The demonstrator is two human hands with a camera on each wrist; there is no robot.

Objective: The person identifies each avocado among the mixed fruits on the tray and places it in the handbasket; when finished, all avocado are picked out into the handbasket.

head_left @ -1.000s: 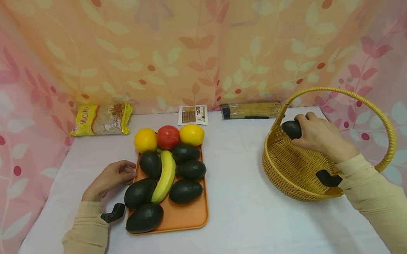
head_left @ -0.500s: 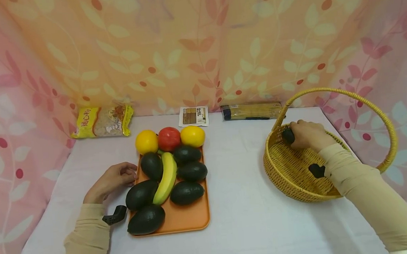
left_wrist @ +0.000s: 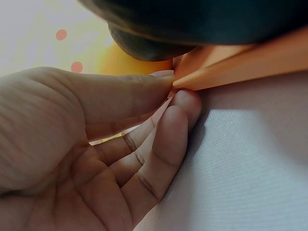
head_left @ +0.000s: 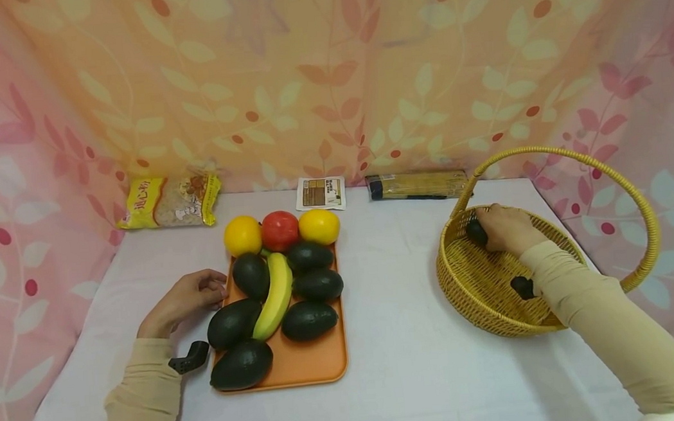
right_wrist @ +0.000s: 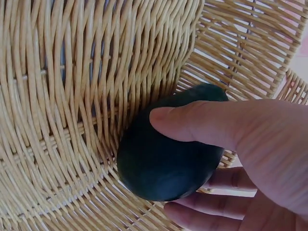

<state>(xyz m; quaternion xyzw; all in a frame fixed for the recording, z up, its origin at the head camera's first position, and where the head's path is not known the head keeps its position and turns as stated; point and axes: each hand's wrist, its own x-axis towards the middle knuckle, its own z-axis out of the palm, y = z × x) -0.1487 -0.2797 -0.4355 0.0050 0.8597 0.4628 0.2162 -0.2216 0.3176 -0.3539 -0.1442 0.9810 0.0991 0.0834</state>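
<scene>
Inside the wicker basket, my right hand grips a dark green avocado, thumb on top and fingers beneath, low by the far wall. At the left, my left hand pinches the edge of the orange tray between thumb and fingers, as the left wrist view shows. On that tray lie several dark avocados around a yellow banana. Along its far end sit a red fruit, an orange and a yellow fruit.
At the back of the white table lie a yellow food bag, a small white packet and a clear pack of thin sticks. The basket's tall handle arches over its right side. Patterned curtains surround the table.
My right hand has lowered the avocado from the rim height down into the basket and still holds it. The left hand stays on the tray's edge.
</scene>
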